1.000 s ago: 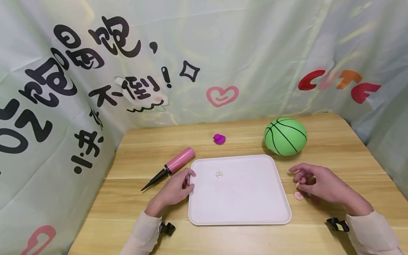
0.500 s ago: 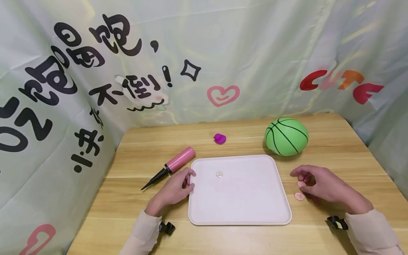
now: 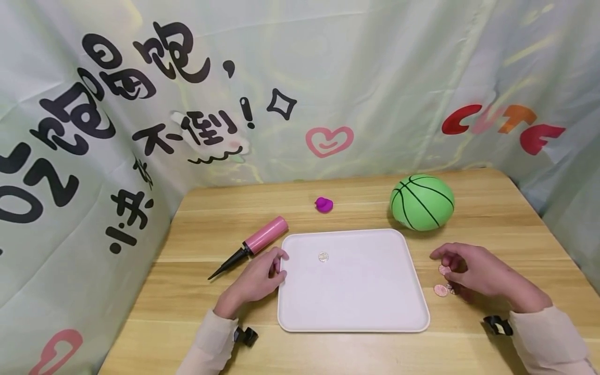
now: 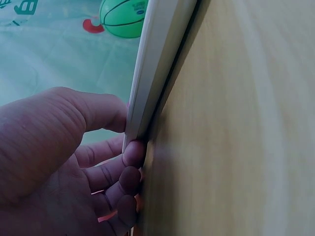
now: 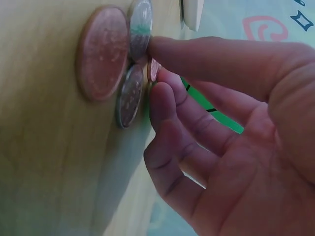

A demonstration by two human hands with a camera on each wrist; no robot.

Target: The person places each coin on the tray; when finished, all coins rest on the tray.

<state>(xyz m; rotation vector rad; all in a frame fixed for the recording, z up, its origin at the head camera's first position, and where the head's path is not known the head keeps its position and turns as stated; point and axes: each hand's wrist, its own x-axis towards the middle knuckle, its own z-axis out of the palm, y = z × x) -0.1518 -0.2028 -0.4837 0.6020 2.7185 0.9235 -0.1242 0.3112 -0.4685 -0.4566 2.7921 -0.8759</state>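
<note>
A pale pink tray [image 3: 356, 312] lies on the wooden table with one silver coin [image 3: 323, 256] on it. My left hand [image 3: 278, 263] grips the tray's left rim [image 4: 156, 59], thumb on one side and curled fingers [image 4: 132, 153] against the other. Right of the tray, my right hand [image 3: 446, 266] pinches a small copper coin [image 5: 153, 70] between thumb and forefinger, just above the table. Under it lie a large copper coin [image 5: 102, 51] and two silver coins [image 5: 140, 28] [image 5: 130, 96]. The head view shows the large copper coin [image 3: 440, 290] beside the hand.
A green ball with black lines [image 3: 422, 202] sits behind the right hand. A pink hand pump [image 3: 255, 242] lies left of the tray, and a small purple object [image 3: 323, 204] behind it. Printed cloth walls enclose the table [image 3: 211, 302] on three sides.
The right hand's fingers have shifted slightly over the coins. The left hand and the tray have stayed put.
</note>
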